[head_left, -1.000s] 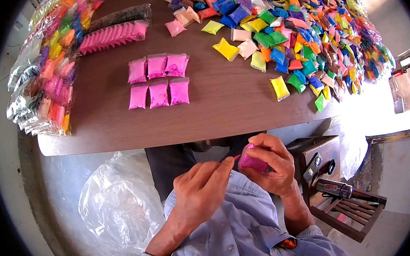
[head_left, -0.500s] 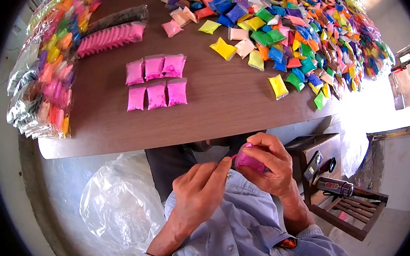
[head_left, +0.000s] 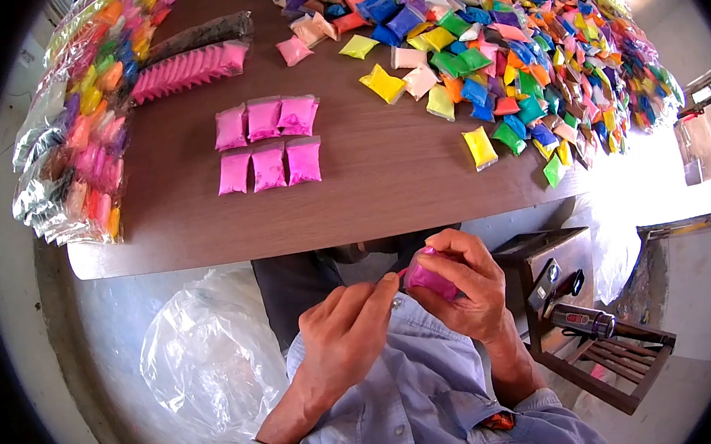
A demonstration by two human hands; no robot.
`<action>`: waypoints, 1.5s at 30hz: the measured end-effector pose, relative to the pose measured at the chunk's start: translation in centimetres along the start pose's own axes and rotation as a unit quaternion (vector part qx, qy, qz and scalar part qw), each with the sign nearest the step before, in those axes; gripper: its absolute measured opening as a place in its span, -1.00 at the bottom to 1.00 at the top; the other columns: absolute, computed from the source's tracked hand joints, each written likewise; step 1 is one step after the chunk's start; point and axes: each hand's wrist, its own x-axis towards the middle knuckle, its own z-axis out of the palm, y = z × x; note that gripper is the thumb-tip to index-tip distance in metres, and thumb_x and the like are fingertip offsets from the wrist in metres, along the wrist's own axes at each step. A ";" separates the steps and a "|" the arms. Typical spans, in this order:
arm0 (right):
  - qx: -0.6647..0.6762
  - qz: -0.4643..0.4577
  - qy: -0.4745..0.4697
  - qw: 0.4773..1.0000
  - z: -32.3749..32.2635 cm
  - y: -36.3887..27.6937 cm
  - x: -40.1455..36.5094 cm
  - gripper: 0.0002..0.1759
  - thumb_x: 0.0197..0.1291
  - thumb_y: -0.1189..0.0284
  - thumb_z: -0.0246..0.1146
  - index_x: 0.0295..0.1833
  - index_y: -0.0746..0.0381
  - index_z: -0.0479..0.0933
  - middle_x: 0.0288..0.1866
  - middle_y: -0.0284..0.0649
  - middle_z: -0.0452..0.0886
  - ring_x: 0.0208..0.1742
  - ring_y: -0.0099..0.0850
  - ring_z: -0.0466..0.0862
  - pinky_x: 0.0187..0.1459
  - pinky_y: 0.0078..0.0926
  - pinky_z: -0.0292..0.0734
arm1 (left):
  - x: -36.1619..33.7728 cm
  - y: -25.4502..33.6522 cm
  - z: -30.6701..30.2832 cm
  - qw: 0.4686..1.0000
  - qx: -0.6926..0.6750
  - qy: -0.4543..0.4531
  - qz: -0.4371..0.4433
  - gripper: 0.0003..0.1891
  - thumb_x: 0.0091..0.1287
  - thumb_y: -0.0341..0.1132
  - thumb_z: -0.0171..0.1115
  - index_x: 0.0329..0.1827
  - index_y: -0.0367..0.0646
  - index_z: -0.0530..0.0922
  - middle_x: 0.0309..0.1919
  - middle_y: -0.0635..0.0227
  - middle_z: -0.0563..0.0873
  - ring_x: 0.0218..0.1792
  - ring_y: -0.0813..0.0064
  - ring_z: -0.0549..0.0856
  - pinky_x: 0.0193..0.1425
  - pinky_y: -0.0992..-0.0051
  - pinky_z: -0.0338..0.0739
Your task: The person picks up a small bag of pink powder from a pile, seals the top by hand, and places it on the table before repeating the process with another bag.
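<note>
Above my lap, my right hand (head_left: pixel 471 284) is wrapped round a pink packet (head_left: pixel 432 278), which is partly hidden behind the fingers. My left hand (head_left: pixel 346 326) is closed in a pinch beside it, its fingertips at a thin pink strip that runs to the packet's left side. On the table beyond, several pink packets (head_left: pixel 268 165) lie flat in two short rows. Behind them and to the left rests a clear sleeve of stacked pink packets (head_left: pixel 188 73).
A large heap of mixed coloured packets (head_left: pixel 518 70) covers the table's right side. Filled clear bags (head_left: pixel 80 167) line the left edge. A plastic bag (head_left: pixel 208 348) lies on the floor at left. A wooden stand (head_left: pixel 558 290) with a heat gun (head_left: pixel 581 319) is at right.
The view has shifted slightly, so the table things appear a little further left. Both hands keep nearly the same pose round the pink packet.
</note>
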 end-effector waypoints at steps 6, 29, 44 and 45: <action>-0.001 0.003 0.003 1.000 0.1 -0.1 0.1 -0.43 -0.09 0.57 0.74 0.11 0.27 0.77 0.21 -0.02 0.67 0.03 -0.23 0.80 -0.01 -0.36 0.77 | -0.1 0.0 0.2 1.000 0.003 -0.006 0.002 -0.70 0.17 -0.60 0.63 -0.03 -0.26 0.81 -0.29 0.24 0.81 -0.35 0.34 0.82 -0.32 0.43 0.72; -0.007 -0.007 -0.006 1.000 -0.2 0.1 0.2 -0.44 -0.04 0.57 0.73 0.14 0.29 0.75 0.24 -0.06 0.64 0.09 -0.23 0.80 -0.01 -0.37 0.82 | 0.2 -0.6 1.2 0.999 -0.005 0.016 0.041 -0.67 0.17 -0.60 0.51 0.04 -0.31 0.78 -0.34 0.32 0.71 -0.46 0.47 0.70 -0.42 0.49 0.62; 0.012 0.027 0.032 0.999 -0.2 0.6 -0.4 -0.36 -0.09 0.53 0.77 0.18 0.28 0.72 0.27 -0.01 0.69 0.15 -0.19 0.78 0.10 -0.30 0.76 | 0.0 0.1 0.6 0.996 0.035 -0.039 0.071 -0.59 0.10 -0.63 0.54 0.07 -0.24 0.79 -0.23 0.28 0.74 -0.43 0.44 0.69 -0.41 0.48 0.60; 0.016 0.027 0.033 0.999 -0.2 0.6 -0.4 -0.34 -0.09 0.53 0.77 0.19 0.28 0.71 0.26 -0.01 0.70 0.16 -0.19 0.78 0.12 -0.29 0.75 | -0.1 0.2 0.6 0.996 0.037 -0.046 0.072 -0.58 0.10 -0.63 0.54 0.08 -0.24 0.79 -0.23 0.28 0.73 -0.42 0.44 0.69 -0.41 0.48 0.60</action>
